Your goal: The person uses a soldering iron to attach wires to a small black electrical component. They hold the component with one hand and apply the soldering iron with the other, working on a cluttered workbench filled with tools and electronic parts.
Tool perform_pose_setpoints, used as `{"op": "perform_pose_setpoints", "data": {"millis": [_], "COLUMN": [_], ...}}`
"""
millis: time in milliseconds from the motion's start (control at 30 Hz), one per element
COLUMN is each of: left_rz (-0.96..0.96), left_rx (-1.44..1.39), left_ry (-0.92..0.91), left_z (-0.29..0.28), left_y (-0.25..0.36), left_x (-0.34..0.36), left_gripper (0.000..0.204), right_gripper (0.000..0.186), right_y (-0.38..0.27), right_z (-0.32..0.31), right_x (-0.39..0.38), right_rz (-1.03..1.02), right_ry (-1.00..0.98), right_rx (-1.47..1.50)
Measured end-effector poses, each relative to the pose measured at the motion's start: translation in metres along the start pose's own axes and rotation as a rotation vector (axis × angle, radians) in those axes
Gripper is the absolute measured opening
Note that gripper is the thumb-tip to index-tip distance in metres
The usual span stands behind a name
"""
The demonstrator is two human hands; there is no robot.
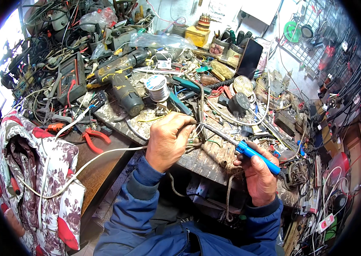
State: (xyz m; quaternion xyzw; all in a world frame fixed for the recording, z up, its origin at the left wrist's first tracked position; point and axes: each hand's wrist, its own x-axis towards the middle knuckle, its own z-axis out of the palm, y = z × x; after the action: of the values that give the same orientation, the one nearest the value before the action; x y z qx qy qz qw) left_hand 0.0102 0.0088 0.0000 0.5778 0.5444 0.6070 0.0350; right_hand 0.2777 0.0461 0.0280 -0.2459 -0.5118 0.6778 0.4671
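Observation:
My left hand (pixel 167 141) is closed in a pinch on a thin wire (pixel 197 126) above the cluttered bench (pixel 206 162), among several pale and brown cables (pixel 202 102). My right hand (pixel 257 175) grips the blue handle of a soldering iron (pixel 259 155), whose metal shaft points up and left, its tip at the wire by my left fingertips. A spool of solder wire (pixel 157 89) stands beyond my left hand, beside teal-handled tools (pixel 180 102). A pale cable (pixel 103 158) runs leftward from near my left hand.
A drill (pixel 125 94), red pliers (pixel 93 138), tangled cables (pixel 39 51), a dark upright phone-like slab (pixel 249 59) and a power strip (pixel 325 222) crowd around. Floral fabric (pixel 61 217) lies at the left, with part of another person's hand (pixel 14 222) beside it. A wire grid (pixel 317 38) hangs at the right.

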Motion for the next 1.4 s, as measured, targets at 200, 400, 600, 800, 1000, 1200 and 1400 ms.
{"op": "perform_pose_setpoints", "data": {"millis": [200,400,600,800,1000,1200,1400], "left_rz": [0.003,-0.004,-0.006,-0.004,-0.011,-0.004,-0.010], "left_rx": [0.006,-0.002,-0.017,-0.013,-0.011,-0.013,-0.012], "left_ry": [0.001,-0.004,-0.002,-0.008,-0.008,0.000,-0.008], "left_z": [0.0006,0.0007,0.0013,0.0010,0.0006,0.0020,0.0016], "left_y": [-0.0012,0.0009,-0.0005,0.0015,0.0028,0.0019,0.0018], "left_x": [0.0000,0.0007,0.0001,0.0012,0.0013,0.0015,0.0019], "left_gripper": [0.013,0.013,0.014,0.014,0.014,0.014,0.014], "right_gripper": [0.047,0.049,0.049,0.049,0.049,0.051,0.051], "right_y": [-0.0016,0.0000,0.0000,-0.0002,-0.0001,-0.0008,-0.0016], "right_z": [0.0009,0.0027,0.0012,0.0003,0.0003,0.0037,0.0056], "right_x": [-0.0001,-0.0004,0.0002,-0.0002,0.0000,-0.0006,0.0000], "right_rz": [0.005,-0.007,-0.007,-0.007,-0.004,0.001,-0.010], "right_ry": [-0.001,0.021,0.011,0.007,0.010,0.042,0.038], "right_rx": [-0.013,-0.037,-0.017,-0.007,-0.002,-0.032,-0.040]}}
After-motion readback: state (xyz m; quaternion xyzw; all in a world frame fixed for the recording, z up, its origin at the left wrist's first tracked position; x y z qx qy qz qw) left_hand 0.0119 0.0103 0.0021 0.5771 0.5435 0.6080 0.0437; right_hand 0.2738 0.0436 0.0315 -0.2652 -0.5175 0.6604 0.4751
